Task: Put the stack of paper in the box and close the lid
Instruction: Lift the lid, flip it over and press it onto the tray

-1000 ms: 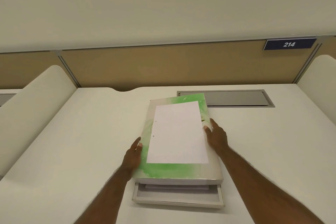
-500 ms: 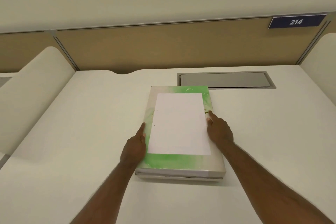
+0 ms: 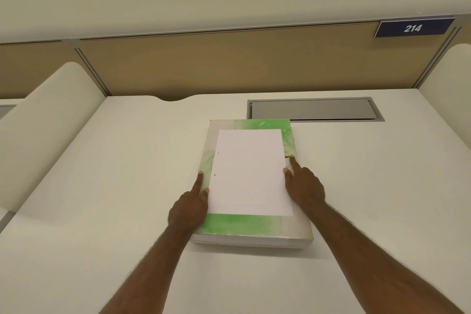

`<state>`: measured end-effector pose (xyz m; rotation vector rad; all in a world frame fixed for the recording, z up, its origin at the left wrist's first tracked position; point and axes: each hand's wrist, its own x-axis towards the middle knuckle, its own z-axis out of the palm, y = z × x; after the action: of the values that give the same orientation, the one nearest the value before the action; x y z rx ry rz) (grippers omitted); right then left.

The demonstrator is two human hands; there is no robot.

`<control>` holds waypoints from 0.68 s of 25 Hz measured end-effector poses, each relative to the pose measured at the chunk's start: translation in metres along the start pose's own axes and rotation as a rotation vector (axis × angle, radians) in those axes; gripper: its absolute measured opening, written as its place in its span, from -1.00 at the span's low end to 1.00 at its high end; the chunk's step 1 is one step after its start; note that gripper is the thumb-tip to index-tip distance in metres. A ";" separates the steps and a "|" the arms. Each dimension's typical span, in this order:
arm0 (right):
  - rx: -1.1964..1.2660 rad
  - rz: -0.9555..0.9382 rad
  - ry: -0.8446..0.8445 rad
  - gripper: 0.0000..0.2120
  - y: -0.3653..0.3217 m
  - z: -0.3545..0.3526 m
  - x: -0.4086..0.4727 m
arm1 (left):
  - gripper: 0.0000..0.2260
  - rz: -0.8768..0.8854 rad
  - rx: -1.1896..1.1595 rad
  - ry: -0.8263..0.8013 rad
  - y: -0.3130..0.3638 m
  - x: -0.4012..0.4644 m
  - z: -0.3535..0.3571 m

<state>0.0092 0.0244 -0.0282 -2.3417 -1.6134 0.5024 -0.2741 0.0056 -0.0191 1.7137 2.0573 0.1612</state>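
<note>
A flat cardboard box (image 3: 252, 239) lies on the white desk (image 3: 114, 186) in front of me, its green-and-white lid (image 3: 249, 224) seated down over the base. A white sheet (image 3: 248, 171) covers most of the lid's top. The paper stack is hidden inside. My left hand (image 3: 190, 205) rests against the lid's left edge, index finger stretched along it. My right hand (image 3: 303, 183) presses on the lid's right edge with index finger and thumb spread.
A grey metal cable hatch (image 3: 313, 109) is set into the desk just behind the box. A tan partition (image 3: 229, 64) with a blue "214" plate (image 3: 413, 28) closes the back. Rounded white dividers (image 3: 46, 120) rise at both sides.
One second ago the lid was raised and shifted back, showing the base's front and paper inside. It has come down flush over the base, and both hands now press its side edges.
</note>
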 end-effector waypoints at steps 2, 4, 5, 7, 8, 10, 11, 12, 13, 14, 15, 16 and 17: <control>0.005 0.002 -0.017 -0.49 0.001 0.000 -0.002 | -0.50 -0.009 0.023 -0.003 0.001 -0.001 0.000; 0.006 0.002 -0.042 -0.47 0.003 0.001 -0.003 | -0.50 -0.024 0.040 -0.010 0.000 -0.002 0.001; 0.009 0.005 -0.059 -0.46 0.003 0.001 -0.005 | -0.50 -0.035 0.045 -0.015 -0.001 -0.003 0.001; 0.029 0.020 -0.084 -0.44 0.005 0.003 -0.008 | -0.50 -0.064 0.043 -0.026 -0.001 -0.004 0.002; 0.039 0.030 -0.094 -0.43 0.005 0.004 -0.009 | -0.50 -0.076 0.034 -0.030 -0.001 -0.005 0.002; 0.048 0.042 -0.112 -0.42 0.005 0.004 -0.010 | -0.50 -0.083 0.017 -0.032 -0.003 -0.006 0.003; 0.046 0.041 -0.118 -0.41 0.005 0.004 -0.011 | -0.50 -0.082 0.011 -0.033 -0.004 -0.006 0.003; 0.039 0.039 -0.120 -0.41 0.005 0.005 -0.012 | -0.50 -0.083 0.007 -0.036 -0.006 -0.007 0.003; 0.031 0.038 -0.120 -0.41 0.006 0.006 -0.013 | -0.50 -0.085 0.005 -0.042 -0.007 -0.007 0.004; 0.025 0.041 -0.117 -0.41 0.006 0.008 -0.014 | -0.50 -0.088 0.003 -0.050 -0.009 -0.008 0.006; 0.021 0.048 -0.115 -0.42 0.007 0.010 -0.016 | -0.49 -0.092 -0.001 -0.061 -0.010 -0.009 0.008; 0.017 0.054 -0.115 -0.42 0.007 0.012 -0.018 | -0.49 -0.094 -0.007 -0.071 -0.011 -0.011 0.010; 0.010 0.055 -0.111 -0.42 0.007 0.015 -0.020 | -0.49 -0.089 -0.015 -0.075 -0.012 -0.012 0.013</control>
<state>0.0024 0.0034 -0.0414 -2.3954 -1.5933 0.6615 -0.2778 -0.0113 -0.0315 1.5916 2.0670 0.0829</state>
